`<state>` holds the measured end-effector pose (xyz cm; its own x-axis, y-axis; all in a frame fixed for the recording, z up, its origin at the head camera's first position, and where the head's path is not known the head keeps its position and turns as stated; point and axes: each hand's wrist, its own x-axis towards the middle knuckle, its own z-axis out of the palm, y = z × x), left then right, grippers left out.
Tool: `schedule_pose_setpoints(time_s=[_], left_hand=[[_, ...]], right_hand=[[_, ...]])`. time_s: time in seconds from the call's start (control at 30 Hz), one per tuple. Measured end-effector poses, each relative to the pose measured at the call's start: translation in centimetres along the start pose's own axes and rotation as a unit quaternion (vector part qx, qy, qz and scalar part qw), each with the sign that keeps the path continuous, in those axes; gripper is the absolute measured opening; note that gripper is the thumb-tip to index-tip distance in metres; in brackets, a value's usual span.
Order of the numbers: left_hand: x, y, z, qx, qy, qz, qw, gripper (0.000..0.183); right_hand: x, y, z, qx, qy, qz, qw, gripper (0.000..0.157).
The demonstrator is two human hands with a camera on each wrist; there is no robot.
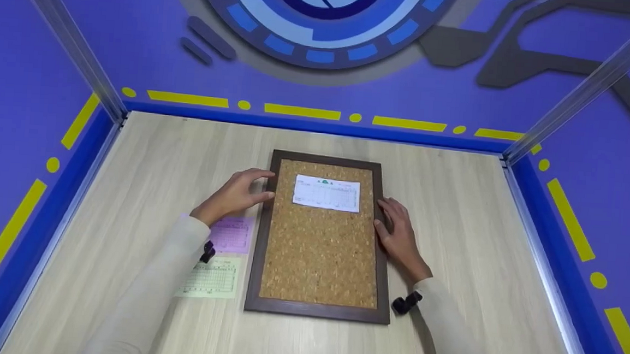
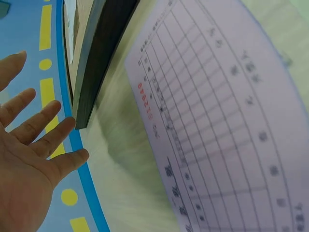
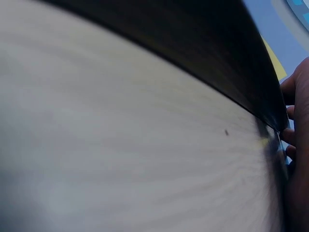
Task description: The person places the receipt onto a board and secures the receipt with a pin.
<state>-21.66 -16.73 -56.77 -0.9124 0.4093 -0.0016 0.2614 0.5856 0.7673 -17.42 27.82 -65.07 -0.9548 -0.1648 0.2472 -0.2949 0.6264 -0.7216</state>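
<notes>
A corkboard (image 1: 321,254) with a dark brown frame (image 1: 318,309) lies on the table between the two hands. On the upper part of its cork is a white printed slip (image 1: 326,193), slightly tilted. My left hand (image 1: 240,193) is at the frame's upper left side, thumb and fingertips right at the edge; the left wrist view shows its fingers (image 2: 48,137) spread and extended. Across the board, my right hand (image 1: 397,231) has its fingertips and thumb against the right side of the frame. In the right wrist view, the right hand (image 3: 299,121) shows only partly, beside the dark frame.
A pink printed slip (image 1: 233,235) and a pale green one (image 1: 216,277) lie left of the board, partly hidden by the left sleeve. Blue walls (image 1: 320,92) with yellow markings enclose the wooden table (image 1: 470,225) at the back and both sides.
</notes>
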Motion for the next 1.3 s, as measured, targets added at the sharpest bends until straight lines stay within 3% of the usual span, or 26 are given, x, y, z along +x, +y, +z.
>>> schedule_pose_setpoints(time_s=[0.6, 1.3], left_hand=[[-3.8, -1.9, -1.4, -0.015, 0.060, 0.034, 0.9975, 0.049], [-7.9, -3.5, -2.1, -0.028, 0.086, -0.003, 0.9959, 0.050]], right_hand=[[0.1, 0.0, 0.0, 0.001, 0.004, -0.009, 1.000, 0.050], [-0.1, 0.0, 0.0, 0.003, 0.005, -0.008, 1.000, 0.050]])
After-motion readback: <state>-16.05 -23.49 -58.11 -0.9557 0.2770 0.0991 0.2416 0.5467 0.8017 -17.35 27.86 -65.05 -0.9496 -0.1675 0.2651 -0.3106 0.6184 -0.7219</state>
